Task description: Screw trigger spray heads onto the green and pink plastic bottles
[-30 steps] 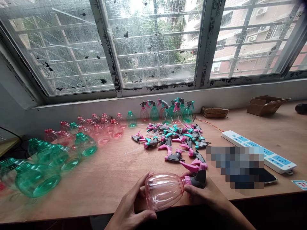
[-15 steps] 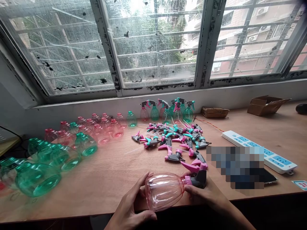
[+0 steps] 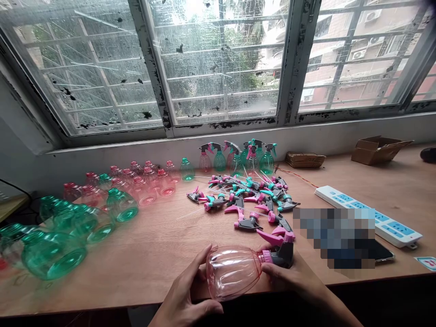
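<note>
A clear pink spray bottle [image 3: 233,274] lies sideways in both hands at the table's front edge, its base to the left. On its neck sits a dark grey spray head [image 3: 285,254] with a pink trigger and pink collar. My left hand [image 3: 185,290] cups the base, thumb in front and fingers partly hidden behind the bottle. My right hand [image 3: 293,272] is closed at the neck, thumb against it just below the collar; its other fingers are mostly hidden. Beyond the bottle lies a heap of loose spray heads [image 3: 250,221] in pink, teal and grey.
Headless green bottles [image 3: 54,254] and pink bottles [image 3: 166,184] stand at the left. Several bottles with spray heads [image 3: 220,159] line the back wall. A white power strip [image 3: 368,215], a dark flat device [image 3: 383,252] partly blurred out, and cardboard boxes [image 3: 378,150] are on the right.
</note>
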A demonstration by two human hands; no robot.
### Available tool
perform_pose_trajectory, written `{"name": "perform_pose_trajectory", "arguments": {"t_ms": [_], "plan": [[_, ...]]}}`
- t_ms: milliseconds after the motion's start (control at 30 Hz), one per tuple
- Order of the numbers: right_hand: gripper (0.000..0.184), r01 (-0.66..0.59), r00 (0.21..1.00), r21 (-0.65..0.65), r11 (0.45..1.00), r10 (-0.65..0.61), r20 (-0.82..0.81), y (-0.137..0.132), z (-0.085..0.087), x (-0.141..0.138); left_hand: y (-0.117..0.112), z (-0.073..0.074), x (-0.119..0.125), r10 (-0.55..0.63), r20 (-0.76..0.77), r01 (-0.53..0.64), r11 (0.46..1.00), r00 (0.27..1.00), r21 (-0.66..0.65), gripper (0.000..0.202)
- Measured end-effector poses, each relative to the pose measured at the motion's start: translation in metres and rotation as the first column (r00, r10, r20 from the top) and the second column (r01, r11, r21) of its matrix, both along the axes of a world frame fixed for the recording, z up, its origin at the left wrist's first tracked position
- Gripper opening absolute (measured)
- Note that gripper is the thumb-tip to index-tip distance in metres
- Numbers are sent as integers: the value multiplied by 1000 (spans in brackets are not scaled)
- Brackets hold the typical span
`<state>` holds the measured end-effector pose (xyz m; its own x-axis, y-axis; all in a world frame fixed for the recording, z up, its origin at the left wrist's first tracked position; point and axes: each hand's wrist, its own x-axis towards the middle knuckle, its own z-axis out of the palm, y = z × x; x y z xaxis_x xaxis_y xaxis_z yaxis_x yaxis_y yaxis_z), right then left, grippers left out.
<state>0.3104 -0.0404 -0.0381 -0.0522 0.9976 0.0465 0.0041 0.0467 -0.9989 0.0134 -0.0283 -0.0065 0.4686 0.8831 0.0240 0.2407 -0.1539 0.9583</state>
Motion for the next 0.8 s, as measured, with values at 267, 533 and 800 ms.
{"name": "perform_pose_trajectory", "arguments": {"t_ms": [267,533,800], "plan": [[38,-19,1000,0,1000,19,-12,0,-2,0,1,-5,-2,0,-28,2,999,1000,44,95],[37,-8,1000,-2,1000,8,7,0,1,0,-1,-3,-3,-49,89,50,999,995,-8,82],[39,6,1000,-6,1000,-6,9,0,0,0,2,-5,-4,-52,61,50,998,997,28,71]]}}
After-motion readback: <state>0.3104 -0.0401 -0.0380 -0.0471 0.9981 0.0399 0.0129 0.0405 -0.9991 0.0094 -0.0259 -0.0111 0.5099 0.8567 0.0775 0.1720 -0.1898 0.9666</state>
